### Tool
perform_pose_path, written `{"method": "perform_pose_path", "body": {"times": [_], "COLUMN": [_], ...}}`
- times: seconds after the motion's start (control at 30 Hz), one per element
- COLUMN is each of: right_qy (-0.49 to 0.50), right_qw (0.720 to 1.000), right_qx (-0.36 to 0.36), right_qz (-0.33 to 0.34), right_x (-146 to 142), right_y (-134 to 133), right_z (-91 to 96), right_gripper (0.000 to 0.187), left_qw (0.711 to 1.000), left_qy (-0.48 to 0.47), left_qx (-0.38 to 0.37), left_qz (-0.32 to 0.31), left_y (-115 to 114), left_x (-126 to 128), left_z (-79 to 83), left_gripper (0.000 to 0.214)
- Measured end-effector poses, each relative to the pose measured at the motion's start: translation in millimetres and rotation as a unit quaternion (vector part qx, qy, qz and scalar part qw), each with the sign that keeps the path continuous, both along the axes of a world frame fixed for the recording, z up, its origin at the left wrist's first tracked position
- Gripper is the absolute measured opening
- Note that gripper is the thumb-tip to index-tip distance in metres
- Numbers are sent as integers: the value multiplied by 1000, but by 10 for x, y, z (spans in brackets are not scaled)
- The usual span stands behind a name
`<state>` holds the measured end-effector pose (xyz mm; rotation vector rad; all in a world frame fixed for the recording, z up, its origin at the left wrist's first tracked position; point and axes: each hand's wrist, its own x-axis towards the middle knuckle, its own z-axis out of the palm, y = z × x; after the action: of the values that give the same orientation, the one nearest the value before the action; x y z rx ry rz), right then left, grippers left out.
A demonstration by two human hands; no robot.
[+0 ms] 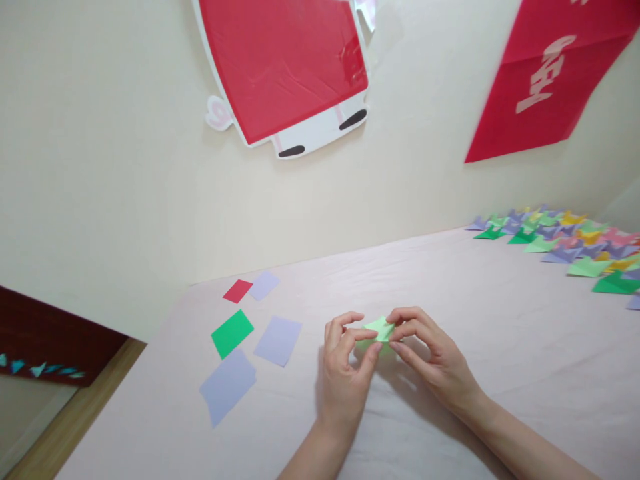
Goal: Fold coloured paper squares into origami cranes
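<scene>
A small piece of folded light green paper (pixel 381 328) is held just above the pale cloth surface (pixel 320 427). My left hand (pixel 345 363) pinches its left side between thumb and index finger, the other fingers curled. On the right side, my right hand (pixel 430 357) grips it between thumb and fingertips. The fingertips of both hands nearly meet at its lower edge. Part of the paper is hidden behind the fingers, so its full folded shape cannot be made out.
Left of my hands lie a green paper (pixel 233 333), a red paper (pixel 237 291) and several lilac sheets (pixel 278 341). Rows of folded paper pieces (pixel 590 267) in many colours stand at the far right. A wall (pixel 320 207) with red decorations (pixel 285 67) rises behind.
</scene>
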<state>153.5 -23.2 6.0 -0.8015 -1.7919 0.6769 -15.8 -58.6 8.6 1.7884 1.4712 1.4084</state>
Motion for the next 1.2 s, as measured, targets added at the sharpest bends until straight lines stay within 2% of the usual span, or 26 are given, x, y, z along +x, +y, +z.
{"method": "perform_pose_path", "body": {"times": [0.2, 0.3, 0.37, 0.43, 0.6, 0.93, 1.07, 1.2], "right_qy": [-6, -8, -13, -17, -26, -22, -27, -29], "right_qw": [1000, 1000, 1000, 999, 999, 998, 998, 999], "right_qx": [5, 3, -4, -13, -4, 31, 39, 20], "right_qz": [2, -13, -28, -38, -34, -49, -38, -18], "right_x": [5, 7, 10, 13, 12, 2, 10, 18], "right_y": [-8, 0, 5, 10, 9, -11, -20, -12], "right_z": [-7, -14, -19, -24, -23, 22, 46, 35], "right_gripper": [9, 9, 8, 8, 7, 12, 13, 11], "left_qw": [1000, 987, 951, 907, 849, 800, 789, 792], "left_qy": [-20, -131, -251, -344, -449, -523, -540, -534], "left_qx": [-8, -88, -163, -213, -245, -251, -249, -248], "left_qz": [3, -23, -73, -115, -134, -151, -153, -160], "left_y": [11, 37, 61, 82, 80, -2, -2, 24], "left_x": [12, 24, 31, 39, 79, 220, 242, 203], "left_z": [13, -2, -10, -10, 36, 82, 76, 93], "left_gripper": [14, 36, 40, 35, 30, 27, 23, 24]}}
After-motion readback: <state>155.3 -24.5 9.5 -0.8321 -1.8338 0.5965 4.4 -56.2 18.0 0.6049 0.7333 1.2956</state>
